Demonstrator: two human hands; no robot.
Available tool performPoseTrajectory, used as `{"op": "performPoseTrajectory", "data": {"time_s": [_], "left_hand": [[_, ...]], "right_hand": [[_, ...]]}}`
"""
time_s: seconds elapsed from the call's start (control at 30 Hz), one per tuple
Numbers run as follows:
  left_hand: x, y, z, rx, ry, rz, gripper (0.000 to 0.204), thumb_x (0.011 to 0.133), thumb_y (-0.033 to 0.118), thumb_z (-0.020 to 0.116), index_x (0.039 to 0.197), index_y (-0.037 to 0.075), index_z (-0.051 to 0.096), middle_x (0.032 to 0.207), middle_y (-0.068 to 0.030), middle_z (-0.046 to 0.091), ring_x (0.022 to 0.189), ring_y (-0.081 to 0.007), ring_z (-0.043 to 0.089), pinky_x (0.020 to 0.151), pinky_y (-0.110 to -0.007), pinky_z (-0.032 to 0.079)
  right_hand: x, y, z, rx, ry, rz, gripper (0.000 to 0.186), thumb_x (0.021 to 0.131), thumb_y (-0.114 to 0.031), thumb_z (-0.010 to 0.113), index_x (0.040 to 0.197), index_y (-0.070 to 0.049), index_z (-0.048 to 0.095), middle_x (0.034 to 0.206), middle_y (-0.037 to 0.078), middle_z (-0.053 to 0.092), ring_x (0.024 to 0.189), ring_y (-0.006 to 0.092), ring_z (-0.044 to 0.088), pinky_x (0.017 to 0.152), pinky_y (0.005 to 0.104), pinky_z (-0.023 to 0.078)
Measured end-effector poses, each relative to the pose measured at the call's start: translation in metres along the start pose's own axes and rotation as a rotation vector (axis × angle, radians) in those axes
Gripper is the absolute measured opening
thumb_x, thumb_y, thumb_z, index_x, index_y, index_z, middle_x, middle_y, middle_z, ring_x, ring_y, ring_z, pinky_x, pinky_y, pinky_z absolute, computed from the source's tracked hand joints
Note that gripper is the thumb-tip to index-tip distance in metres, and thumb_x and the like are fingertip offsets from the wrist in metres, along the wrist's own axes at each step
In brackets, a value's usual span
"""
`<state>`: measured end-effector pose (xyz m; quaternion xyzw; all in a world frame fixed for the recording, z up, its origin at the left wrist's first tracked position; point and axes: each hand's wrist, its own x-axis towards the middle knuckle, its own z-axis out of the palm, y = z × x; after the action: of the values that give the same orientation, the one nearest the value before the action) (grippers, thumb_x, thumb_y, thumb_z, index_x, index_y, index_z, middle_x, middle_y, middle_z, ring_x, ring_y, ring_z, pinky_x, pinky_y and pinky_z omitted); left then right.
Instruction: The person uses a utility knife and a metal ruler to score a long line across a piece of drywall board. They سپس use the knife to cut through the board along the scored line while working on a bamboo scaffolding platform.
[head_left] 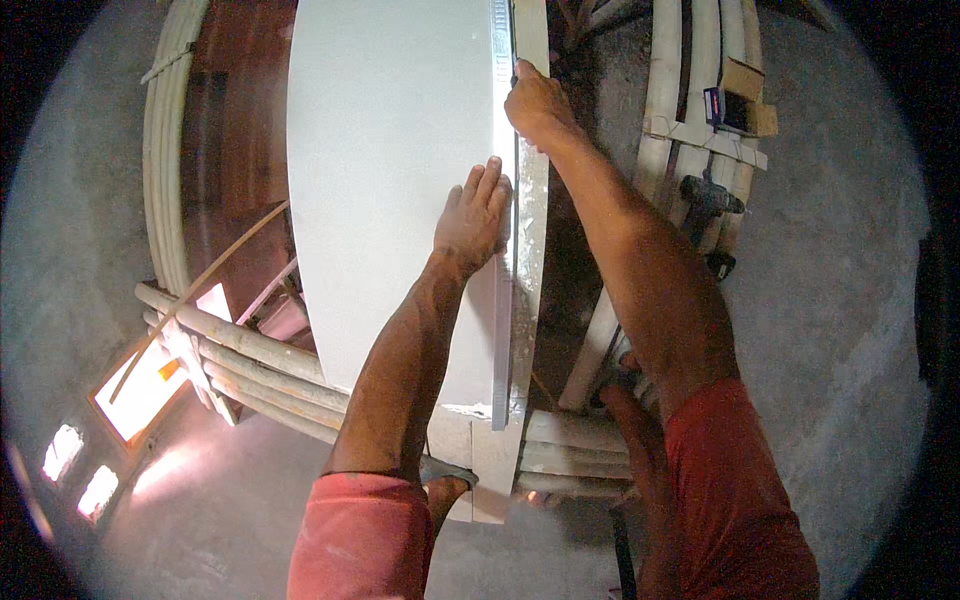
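A large white board (pixel 390 150) lies lengthwise before me, and a long straight metal strip (pixel 500 350) runs along its right side. My left hand (pixel 475 215) rests flat with fingers stretched forward, on the board and against the strip. Farther up, my right hand (pixel 540 108) is closed in a fist at the strip's right edge. A small dark part shows by its fingers, but the fist hides most of what it holds. Just right of the strip, a pale plank (pixel 528 270) with white smears lies beneath the right wrist.
Bundled poles (pixel 270 352) cross below the board at left, with more poles (pixel 705 50) at right. On these stand a cordless drill (pixel 710 205) and an open cardboard box (pixel 742 90). A thin stick (pixel 225 255) leans at left. My foot (pixel 448 485) is near the board's close end.
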<state>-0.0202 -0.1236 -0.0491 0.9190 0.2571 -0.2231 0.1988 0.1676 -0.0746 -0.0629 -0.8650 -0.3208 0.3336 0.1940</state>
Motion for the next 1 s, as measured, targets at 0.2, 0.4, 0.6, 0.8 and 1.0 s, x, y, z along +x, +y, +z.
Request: {"op": "performPoseTrajectory", "data": {"time_s": [0.2, 0.4, 0.6, 0.8, 1.0], "left_hand": [[0.0, -0.003, 0.006, -0.031, 0.1, 0.011, 0.093, 0.065, 0.021, 0.083, 0.141, 0.007, 0.032, 0.157, -0.0139, 0.016, 0.144, -0.0334, 0.022, 0.112, -0.05, 0.032], [0.0, -0.001, 0.005, -0.038, 0.024, -0.015, 0.089, 0.067, 0.021, 0.079, 0.142, 0.008, 0.032, 0.157, -0.0128, 0.019, 0.143, -0.0315, 0.022, 0.114, -0.048, 0.028], [0.003, -0.005, 0.014, -0.035, 0.104, -0.009, 0.073, 0.082, 0.022, 0.065, 0.144, 0.007, 0.029, 0.157, -0.0133, 0.019, 0.144, -0.032, 0.022, 0.112, -0.05, 0.032], [0.002, -0.003, 0.013, -0.024, 0.104, 0.009, 0.089, 0.065, 0.018, 0.081, 0.14, 0.007, 0.034, 0.156, -0.0141, 0.019, 0.143, -0.0332, 0.023, 0.113, -0.049, 0.032], [0.0, -0.002, 0.005, -0.066, 0.09, 0.002, 0.093, 0.063, 0.016, 0.083, 0.141, 0.007, 0.032, 0.157, -0.0126, 0.017, 0.144, -0.0337, 0.021, 0.114, -0.049, 0.031]], "right_hand": [[-0.016, -0.01, 0.003, 0.042, -0.009, -0.004, 0.041, 0.091, -0.008, 0.041, 0.13, 0.0, 0.046, 0.116, 0.028, 0.061, 0.103, 0.0432, 0.062, 0.091, 0.049, 0.051], [-0.047, 0.0, 0.014, -0.045, -0.061, 0.019, 0.041, 0.09, -0.01, 0.048, 0.13, 0.0, 0.046, 0.119, 0.028, 0.059, 0.109, 0.0443, 0.058, 0.097, 0.0499, 0.046], [-0.103, 0.023, 0.022, -0.011, -0.083, -0.01, 0.043, 0.09, -0.01, 0.048, 0.133, -0.001, 0.044, 0.125, 0.027, 0.056, 0.111, 0.0457, 0.056, 0.098, 0.0516, 0.043], [-0.128, 0.047, -0.002, -0.018, 0.008, -0.068, 0.039, 0.093, -0.013, 0.043, 0.131, -0.011, 0.049, 0.099, 0.024, 0.067, 0.077, 0.0413, 0.067, 0.069, 0.0495, 0.054], [-0.031, 0.028, 0.008, 0.118, 0.078, -0.014, 0.041, 0.092, -0.013, 0.037, 0.13, -0.015, 0.051, 0.084, 0.019, 0.068, 0.051, 0.0288, 0.064, 0.049, 0.042, 0.052]]}}
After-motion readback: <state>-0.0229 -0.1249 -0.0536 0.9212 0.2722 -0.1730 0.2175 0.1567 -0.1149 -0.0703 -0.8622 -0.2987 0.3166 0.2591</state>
